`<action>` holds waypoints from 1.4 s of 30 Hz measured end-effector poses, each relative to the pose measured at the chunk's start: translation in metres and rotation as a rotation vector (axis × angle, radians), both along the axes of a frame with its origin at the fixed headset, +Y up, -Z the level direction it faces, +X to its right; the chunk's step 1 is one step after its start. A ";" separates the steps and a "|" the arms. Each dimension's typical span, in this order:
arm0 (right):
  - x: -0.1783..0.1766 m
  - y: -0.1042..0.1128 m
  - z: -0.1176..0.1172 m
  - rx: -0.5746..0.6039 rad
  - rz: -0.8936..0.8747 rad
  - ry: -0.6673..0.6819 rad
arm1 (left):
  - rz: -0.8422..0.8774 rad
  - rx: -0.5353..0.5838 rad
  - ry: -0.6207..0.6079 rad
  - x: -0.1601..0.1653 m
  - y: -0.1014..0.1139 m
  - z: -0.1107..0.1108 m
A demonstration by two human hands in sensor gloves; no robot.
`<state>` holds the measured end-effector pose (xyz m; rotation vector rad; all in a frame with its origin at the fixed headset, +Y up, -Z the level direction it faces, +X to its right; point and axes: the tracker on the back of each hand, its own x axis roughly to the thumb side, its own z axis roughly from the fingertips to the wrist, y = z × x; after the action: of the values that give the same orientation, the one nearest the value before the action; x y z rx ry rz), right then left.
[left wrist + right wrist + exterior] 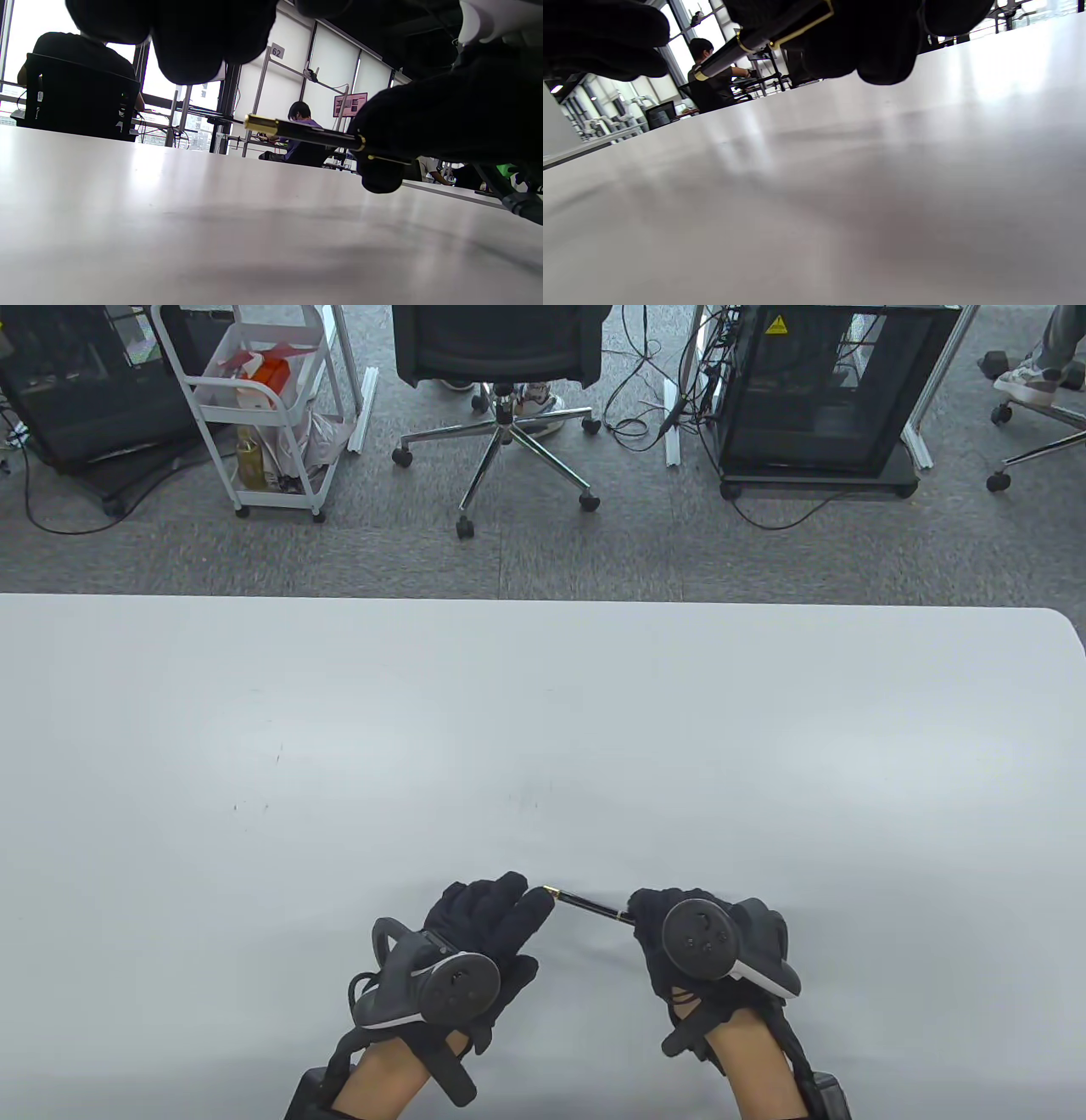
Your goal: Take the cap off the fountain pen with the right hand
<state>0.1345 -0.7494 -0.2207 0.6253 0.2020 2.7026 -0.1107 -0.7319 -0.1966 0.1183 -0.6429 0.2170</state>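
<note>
The fountain pen (585, 904) lies left-right; right hand (679, 937) grips its capped end; left hand (488, 920) stands open at the barrel tip, apart.

A small white square tag (276, 51) fixed to a metal frame post in the left wrist view reads 62. A yellow triangular warning sticker (775, 324) sits on the black cabinet, its symbol too small to read.
</note>
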 end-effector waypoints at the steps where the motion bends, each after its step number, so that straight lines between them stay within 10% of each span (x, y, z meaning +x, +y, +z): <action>1: -0.005 0.001 0.002 0.001 -0.012 0.028 | -0.025 0.006 -0.003 0.003 -0.001 0.001; 17: -0.043 0.011 0.025 -0.039 -0.179 0.203 | -0.137 0.050 0.005 0.018 -0.004 0.007; 42: -0.049 0.023 0.033 0.324 -0.112 0.219 | -0.046 -0.039 0.056 0.004 0.005 -0.003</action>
<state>0.0853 -0.7264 -0.1879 0.9961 -0.2154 2.5740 -0.1067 -0.7273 -0.1996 0.0717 -0.5844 0.1813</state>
